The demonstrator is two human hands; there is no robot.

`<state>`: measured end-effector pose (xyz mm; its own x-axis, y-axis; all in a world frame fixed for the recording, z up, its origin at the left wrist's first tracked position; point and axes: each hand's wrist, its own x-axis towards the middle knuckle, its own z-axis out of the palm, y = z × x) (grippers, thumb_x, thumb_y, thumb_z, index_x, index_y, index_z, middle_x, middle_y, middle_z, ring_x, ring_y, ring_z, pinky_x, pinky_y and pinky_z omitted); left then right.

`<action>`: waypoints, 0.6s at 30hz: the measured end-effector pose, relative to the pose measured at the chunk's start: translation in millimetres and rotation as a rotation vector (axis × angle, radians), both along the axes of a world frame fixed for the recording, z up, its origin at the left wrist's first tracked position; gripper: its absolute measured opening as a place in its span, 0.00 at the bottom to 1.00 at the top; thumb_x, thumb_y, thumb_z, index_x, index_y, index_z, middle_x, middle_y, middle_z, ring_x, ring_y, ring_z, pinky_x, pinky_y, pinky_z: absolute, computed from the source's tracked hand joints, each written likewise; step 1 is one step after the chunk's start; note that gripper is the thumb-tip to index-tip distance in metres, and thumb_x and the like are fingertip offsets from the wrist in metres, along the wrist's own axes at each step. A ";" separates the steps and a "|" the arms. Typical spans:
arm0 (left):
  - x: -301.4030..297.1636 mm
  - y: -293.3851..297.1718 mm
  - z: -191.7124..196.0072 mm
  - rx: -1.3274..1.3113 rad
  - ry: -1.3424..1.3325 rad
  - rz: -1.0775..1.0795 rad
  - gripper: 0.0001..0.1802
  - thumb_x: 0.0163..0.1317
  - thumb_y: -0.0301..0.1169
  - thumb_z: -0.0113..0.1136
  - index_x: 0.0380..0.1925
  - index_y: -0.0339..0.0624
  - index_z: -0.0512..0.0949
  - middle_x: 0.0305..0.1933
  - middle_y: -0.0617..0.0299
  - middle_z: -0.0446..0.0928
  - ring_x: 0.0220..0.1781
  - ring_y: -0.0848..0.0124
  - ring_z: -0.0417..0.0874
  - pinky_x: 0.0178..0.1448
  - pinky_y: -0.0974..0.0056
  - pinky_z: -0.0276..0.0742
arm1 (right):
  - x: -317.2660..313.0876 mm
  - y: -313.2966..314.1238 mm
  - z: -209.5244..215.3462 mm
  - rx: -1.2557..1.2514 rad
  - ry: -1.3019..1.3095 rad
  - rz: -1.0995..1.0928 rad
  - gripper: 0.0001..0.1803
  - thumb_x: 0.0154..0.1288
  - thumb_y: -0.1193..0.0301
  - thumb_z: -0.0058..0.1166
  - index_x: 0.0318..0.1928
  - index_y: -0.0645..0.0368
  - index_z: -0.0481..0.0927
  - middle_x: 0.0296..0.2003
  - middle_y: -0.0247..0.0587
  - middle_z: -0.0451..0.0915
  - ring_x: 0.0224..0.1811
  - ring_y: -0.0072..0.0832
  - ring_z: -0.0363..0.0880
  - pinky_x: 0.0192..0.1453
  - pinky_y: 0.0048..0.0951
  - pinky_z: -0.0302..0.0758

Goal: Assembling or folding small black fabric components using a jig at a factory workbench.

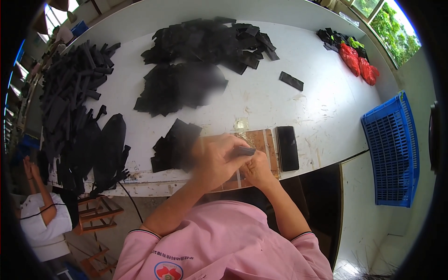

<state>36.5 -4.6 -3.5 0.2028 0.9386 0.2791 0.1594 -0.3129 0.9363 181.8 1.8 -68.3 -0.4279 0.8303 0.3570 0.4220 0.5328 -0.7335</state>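
Observation:
Both my hands are close together over a brown board (273, 161) at the table's near edge. My left hand (217, 156) is closed, and a small dark folded piece (246, 150) sticks out between its thumb and fingers. Just right of it and lower, my right hand (257, 169) is curled with its fingertips against the left. What its fingers grip is hidden. A small pile of flat black pieces (175, 142) lies left of my left hand, partly blurred. Right of the board stands a black rectangular slab (287, 148).
More black pieces are heaped at the back (200, 42) and along the left (70, 88). A single black strip (291, 80) lies at right. Red plastic bags (350, 59) sit in the far right corner. A blue crate (391, 149) stands beyond the right edge. Another person (44, 210) is at lower left.

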 end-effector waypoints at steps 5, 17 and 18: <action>-3.0 -8.1 -0.7 -0.085 -0.377 -0.111 0.08 0.53 0.24 0.58 0.34 0.35 0.74 0.35 0.58 0.74 0.38 0.73 0.74 0.42 0.71 0.71 | 1.8 2.6 16.3 0.058 -0.119 -0.032 0.07 0.46 0.71 0.53 0.26 0.59 0.71 0.21 0.40 0.70 0.28 0.37 0.71 0.29 0.35 0.69; -18.2 -11.3 -12.2 -0.239 -0.708 0.102 0.08 0.55 0.29 0.56 0.30 0.36 0.77 0.33 0.56 0.77 0.40 0.66 0.74 0.53 0.61 0.64 | -10.1 -0.8 16.3 0.033 -0.178 -0.053 0.16 0.52 0.62 0.54 0.18 0.58 0.68 0.16 0.38 0.68 0.20 0.36 0.71 0.21 0.34 0.66; -20.4 -9.9 -10.7 -0.235 -0.708 0.110 0.08 0.55 0.29 0.56 0.30 0.36 0.77 0.33 0.56 0.77 0.40 0.66 0.74 0.53 0.61 0.64 | -9.7 0.7 20.9 0.035 -0.177 -0.044 0.16 0.52 0.62 0.54 0.18 0.58 0.68 0.16 0.38 0.68 0.20 0.36 0.71 0.21 0.34 0.66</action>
<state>16.1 -14.5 -14.2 -0.0492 0.9940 0.0978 -0.4864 -0.1094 0.8669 172.1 2.6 -47.4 -0.4501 0.8381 0.3082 0.5663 0.5348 -0.6272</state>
